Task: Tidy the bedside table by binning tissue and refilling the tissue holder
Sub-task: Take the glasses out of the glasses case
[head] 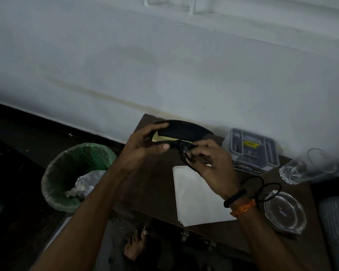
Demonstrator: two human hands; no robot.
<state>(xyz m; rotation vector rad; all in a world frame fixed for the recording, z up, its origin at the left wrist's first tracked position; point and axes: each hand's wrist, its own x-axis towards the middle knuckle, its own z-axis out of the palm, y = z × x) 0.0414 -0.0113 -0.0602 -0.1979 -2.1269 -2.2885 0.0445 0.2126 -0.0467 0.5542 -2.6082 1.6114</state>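
I hold a black zippered tissue holder [184, 130] in the air above the brown bedside table [151, 182]. My left hand [145, 147] grips its left end. My right hand [211, 163] pinches the zipper pull and cord at its lower middle. The holder gapes a little, with a pale yellow lining showing. A stack of flat white tissues [196, 200] lies on the table under my right hand. Left of the table stands a green-lined bin [74, 173] with crumpled tissue [80, 188] inside.
A grey plastic box [250, 149] with a yellow label stands at the back of the table against the wall. A drinking glass [305, 167] lies at the right and a glass ashtray [284, 212] sits near the right front. My bare foot [135, 245] is below the table edge.
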